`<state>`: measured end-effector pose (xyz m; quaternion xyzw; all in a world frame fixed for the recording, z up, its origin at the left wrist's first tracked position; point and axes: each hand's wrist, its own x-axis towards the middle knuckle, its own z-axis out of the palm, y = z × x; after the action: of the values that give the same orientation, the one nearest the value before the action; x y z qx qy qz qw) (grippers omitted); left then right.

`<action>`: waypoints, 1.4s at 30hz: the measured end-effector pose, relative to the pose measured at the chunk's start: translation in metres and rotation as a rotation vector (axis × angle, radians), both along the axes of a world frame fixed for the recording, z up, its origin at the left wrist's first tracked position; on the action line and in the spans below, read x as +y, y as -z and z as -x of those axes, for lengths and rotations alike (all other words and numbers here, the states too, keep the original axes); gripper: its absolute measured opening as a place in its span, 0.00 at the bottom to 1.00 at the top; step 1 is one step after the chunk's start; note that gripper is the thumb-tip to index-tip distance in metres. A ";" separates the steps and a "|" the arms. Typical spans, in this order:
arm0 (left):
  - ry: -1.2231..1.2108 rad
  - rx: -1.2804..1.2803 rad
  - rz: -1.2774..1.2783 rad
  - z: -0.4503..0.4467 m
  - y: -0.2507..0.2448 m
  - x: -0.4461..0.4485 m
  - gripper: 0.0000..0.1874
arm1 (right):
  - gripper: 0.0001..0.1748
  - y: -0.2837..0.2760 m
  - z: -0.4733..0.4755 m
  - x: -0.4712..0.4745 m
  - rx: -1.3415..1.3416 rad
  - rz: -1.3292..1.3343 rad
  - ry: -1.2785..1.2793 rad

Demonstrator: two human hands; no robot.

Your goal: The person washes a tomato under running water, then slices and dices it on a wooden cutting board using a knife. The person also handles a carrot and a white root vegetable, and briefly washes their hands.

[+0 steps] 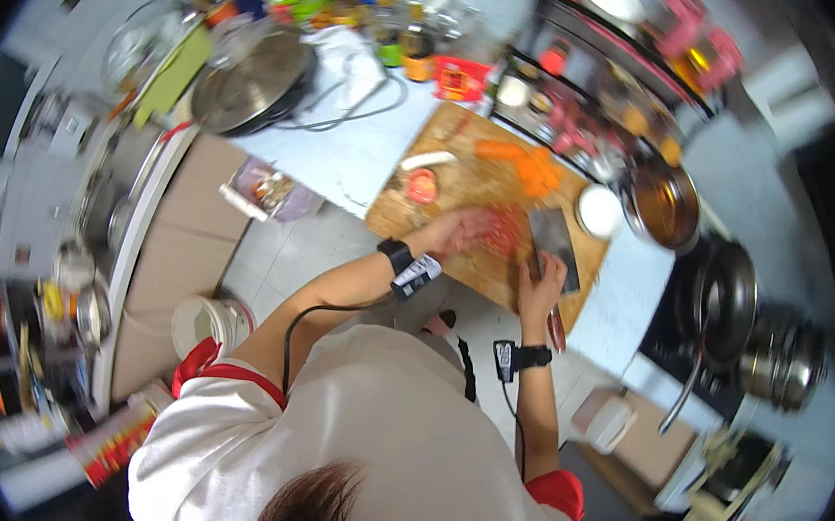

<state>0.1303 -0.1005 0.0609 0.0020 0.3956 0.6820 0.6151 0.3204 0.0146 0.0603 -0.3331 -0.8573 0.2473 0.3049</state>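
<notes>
My left hand (463, 231) is over the wooden cutting board (462, 186), fingers spread and blurred beside a heap of chopped red food, probably tomato (503, 229). My right hand (544, 276) has its fingers curled on the near part of a cleaver's blade (556, 242). The cleaver's handle (556, 329) sticks out past the board's near edge. A cut tomato piece (422, 186) sits left of the heap, below a white elongated piece (429, 160). Farther back are a carrot piece (500, 150) and a pile of carrot slices (537, 173).
Right of the board stand a white bowl (599, 212), a steel pot (662, 201) and a dark frying pan (722, 305). A black rack (605, 113) rises behind. Left are a large wok (254, 83) and a bin holding scraps (274, 188). Cables run from both wristbands.
</notes>
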 end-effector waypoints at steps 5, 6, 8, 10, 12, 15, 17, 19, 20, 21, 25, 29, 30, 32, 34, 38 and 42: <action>-0.125 -0.171 -0.165 0.014 -0.007 -0.054 0.21 | 0.13 -0.003 0.056 -0.043 0.228 0.709 -0.230; -0.169 -0.188 -0.199 0.021 -0.009 -0.070 0.21 | 0.12 -0.006 0.064 -0.054 0.250 0.697 -0.282; -0.277 -0.221 -0.232 0.034 -0.012 -0.106 0.20 | 0.11 -0.012 0.086 -0.086 0.244 0.739 -0.360; -0.402 -0.257 -0.260 0.056 -0.012 -0.149 0.21 | 0.12 -0.016 0.105 -0.116 0.192 0.814 -0.419; -0.549 -0.302 -0.247 0.078 -0.010 -0.197 0.21 | 0.12 -0.012 0.140 -0.152 0.106 0.842 -0.500; -0.773 -0.280 -0.307 0.112 -0.006 -0.285 0.24 | 0.12 -0.003 0.202 -0.224 0.065 0.971 -0.626; -0.919 -0.304 -0.396 0.139 -0.002 -0.357 0.26 | 0.12 0.002 0.249 -0.286 -0.038 1.138 -0.649; -1.098 -0.346 -0.451 0.159 0.002 -0.433 0.27 | 0.12 0.009 0.298 -0.356 -0.077 1.231 -0.754; -1.158 -0.324 -0.457 0.169 0.003 -0.467 0.28 | 0.12 0.012 0.323 -0.389 -0.116 1.282 -0.796; -1.226 -0.311 -0.462 0.182 0.004 -0.501 0.28 | 0.12 0.014 0.349 -0.420 -0.129 1.346 -0.882; -1.436 -0.311 -0.402 0.225 -0.002 -0.614 0.29 | 0.13 0.008 0.441 -0.534 -0.299 1.382 -1.012; -1.536 -0.273 -0.395 0.278 -0.004 -0.677 0.30 | 0.12 -0.007 0.528 -0.603 -0.370 1.416 -1.037; -1.567 -0.260 -0.400 0.291 -0.004 -0.690 0.31 | 0.13 -0.008 0.551 -0.619 -0.399 1.400 -0.991; -1.567 -0.250 -0.449 0.320 -0.003 -0.716 0.32 | 0.14 -0.009 0.601 -0.646 -0.417 1.423 -0.994; -1.605 -0.288 -0.461 0.355 -0.002 -0.739 0.34 | 0.16 -0.006 0.653 -0.674 -0.446 1.463 -0.966; -1.645 -0.305 -0.420 0.431 0.008 -0.785 0.35 | 0.16 0.013 0.759 -0.729 -0.364 1.554 -1.007; -1.604 -0.274 -0.360 0.511 0.019 -0.825 0.38 | 0.15 0.028 0.879 -0.784 -0.222 1.671 -0.928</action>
<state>-0.3808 -0.9254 0.0418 -0.2652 0.0835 0.9603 -0.0242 -0.5589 -0.7696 0.0327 -0.0920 -0.4747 0.8413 -0.2418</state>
